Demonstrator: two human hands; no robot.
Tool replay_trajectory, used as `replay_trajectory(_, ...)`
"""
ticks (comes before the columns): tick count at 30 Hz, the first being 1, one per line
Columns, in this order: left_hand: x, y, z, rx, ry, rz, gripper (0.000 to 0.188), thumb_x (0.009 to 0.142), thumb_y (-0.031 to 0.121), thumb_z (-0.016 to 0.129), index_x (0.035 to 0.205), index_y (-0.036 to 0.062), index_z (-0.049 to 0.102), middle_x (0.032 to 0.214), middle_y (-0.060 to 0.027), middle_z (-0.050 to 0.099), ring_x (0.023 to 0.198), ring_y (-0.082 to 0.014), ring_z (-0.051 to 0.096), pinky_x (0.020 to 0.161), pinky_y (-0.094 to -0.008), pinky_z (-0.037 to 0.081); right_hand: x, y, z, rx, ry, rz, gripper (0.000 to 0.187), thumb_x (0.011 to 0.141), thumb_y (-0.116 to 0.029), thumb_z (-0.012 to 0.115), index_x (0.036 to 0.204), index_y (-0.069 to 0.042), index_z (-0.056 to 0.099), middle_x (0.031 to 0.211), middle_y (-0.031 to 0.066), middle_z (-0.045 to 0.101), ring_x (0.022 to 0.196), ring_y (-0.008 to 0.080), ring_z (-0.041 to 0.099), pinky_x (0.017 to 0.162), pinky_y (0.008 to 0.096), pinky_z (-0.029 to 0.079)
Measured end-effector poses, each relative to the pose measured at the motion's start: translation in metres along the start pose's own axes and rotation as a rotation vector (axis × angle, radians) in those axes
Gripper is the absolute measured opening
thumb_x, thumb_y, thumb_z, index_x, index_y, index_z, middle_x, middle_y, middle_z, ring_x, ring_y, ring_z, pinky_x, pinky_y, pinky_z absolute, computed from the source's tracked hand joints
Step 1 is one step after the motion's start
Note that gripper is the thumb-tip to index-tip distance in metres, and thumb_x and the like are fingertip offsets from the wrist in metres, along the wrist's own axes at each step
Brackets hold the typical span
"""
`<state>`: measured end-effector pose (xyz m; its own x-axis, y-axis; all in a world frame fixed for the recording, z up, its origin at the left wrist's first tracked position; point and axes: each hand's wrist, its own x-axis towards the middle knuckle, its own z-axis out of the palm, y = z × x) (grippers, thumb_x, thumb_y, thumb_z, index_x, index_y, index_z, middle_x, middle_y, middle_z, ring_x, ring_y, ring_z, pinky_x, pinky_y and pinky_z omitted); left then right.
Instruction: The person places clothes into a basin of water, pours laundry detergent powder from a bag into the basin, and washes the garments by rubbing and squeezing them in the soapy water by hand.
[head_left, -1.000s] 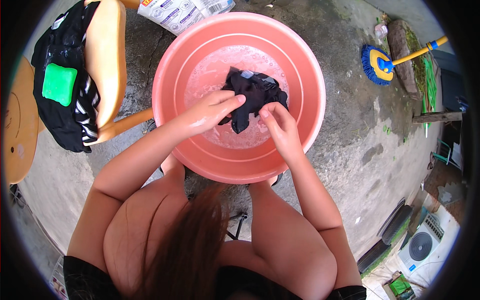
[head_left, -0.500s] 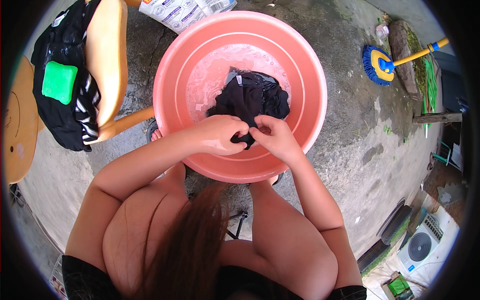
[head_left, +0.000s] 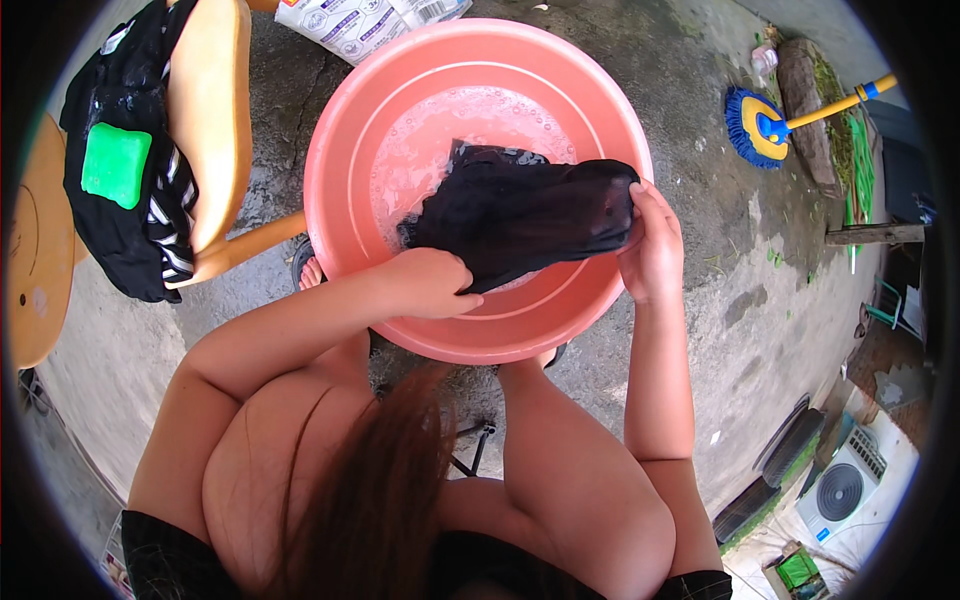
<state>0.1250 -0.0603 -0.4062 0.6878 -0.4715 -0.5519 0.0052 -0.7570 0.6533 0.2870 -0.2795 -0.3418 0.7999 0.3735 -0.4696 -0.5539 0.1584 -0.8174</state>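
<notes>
A wet black garment (head_left: 530, 215) is stretched between my two hands over a pink plastic basin (head_left: 335, 190). Soapy water (head_left: 410, 150) with small bubbles covers the basin's bottom, and the garment's left part lies in it. My left hand (head_left: 435, 283) grips the cloth's near edge, above the basin's near-left side. At the basin's right rim, my right hand (head_left: 653, 245) holds the other end, thumb on top and fingers beneath. Part of the cloth between the hands is lifted and fairly flat.
A green soap bar (head_left: 117, 165) rests on black clothes (head_left: 100, 235) draped over a yellow wooden chair (head_left: 215, 110) at the left. Behind the basin lies a white printed bag (head_left: 350, 28). A blue-and-yellow brush (head_left: 757, 128) with a long handle is at the far right.
My right hand has moved right from beside my left hand to the basin's rim, drawing the black garment out between them. My left hand stays almost in place.
</notes>
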Motion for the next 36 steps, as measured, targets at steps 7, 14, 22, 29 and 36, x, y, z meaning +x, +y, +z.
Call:
replay_trajectory(7, 0.008, 0.006, -0.039, -0.159, 0.483, -0.021, 0.026, 0.084, 0.027, 0.065, 0.099, 0.0058, 0.065, 0.102, -0.0136, 0.061, 0.097, -0.0309, 0.062, 0.083, -0.0426, 0.050, -0.033, -0.016, 0.029, 0.097, -0.103, 0.131, 0.022, 0.093, -0.010, 0.050, 0.106, 0.004, 0.060, 0.090, 0.0101, 0.068, 0.075, 0.0138, 0.067, 0.069, 0.0247, 0.055)
replay_trajectory(14, 0.013, -0.001, -0.042, -0.154, 0.859, 0.185, 0.064, 0.075, 0.022, 0.074, 0.132, 0.0076, 0.048, 0.125, -0.0165, 0.052, 0.107, -0.0336, 0.059, 0.092, -0.0391, 0.048, -0.070, -0.030, 0.059, 0.031, -0.455, 0.372, 0.030, 0.093, -0.011, 0.056, 0.118, 0.006, 0.058, 0.093, 0.0052, 0.065, 0.076, 0.0060, 0.060, 0.063, 0.0195, 0.048)
replay_trajectory(22, -0.007, 0.007, -0.073, -1.320, 0.451, -0.100, 0.035, 0.097, 0.024, 0.049, 0.118, -0.0028, 0.060, 0.111, -0.0107, 0.066, 0.103, -0.0179, 0.063, 0.090, -0.0321, 0.048, -0.027, -0.008, 0.037, -0.536, -0.314, 0.045, 0.051, 0.087, -0.028, 0.070, 0.122, 0.006, 0.054, 0.111, 0.0138, 0.066, 0.100, 0.0183, 0.064, 0.087, 0.0308, 0.051)
replay_trajectory(29, -0.022, 0.021, -0.098, -1.884, 0.097, -0.010, 0.035, 0.092, 0.024, 0.059, 0.117, 0.0001, 0.059, 0.116, -0.0116, 0.064, 0.103, -0.0182, 0.065, 0.090, -0.0320, 0.054, -0.009, 0.063, 0.008, -1.070, -0.327, -0.050, 0.046, 0.080, -0.027, 0.073, 0.117, -0.003, 0.062, 0.113, 0.0177, 0.057, 0.098, 0.0248, 0.064, 0.085, 0.0330, 0.049)
replay_trajectory(36, -0.014, -0.007, -0.092, -1.195, 0.364, -0.045, 0.062, 0.084, 0.035, 0.071, 0.130, -0.0007, 0.048, 0.124, -0.0165, 0.059, 0.111, -0.0234, 0.061, 0.095, -0.0344, 0.049, -0.005, 0.042, 0.001, -0.260, -0.169, 0.280, 0.030, 0.091, -0.015, 0.055, 0.111, 0.006, 0.061, 0.103, 0.0103, 0.067, 0.096, 0.0189, 0.064, 0.086, 0.0306, 0.049)
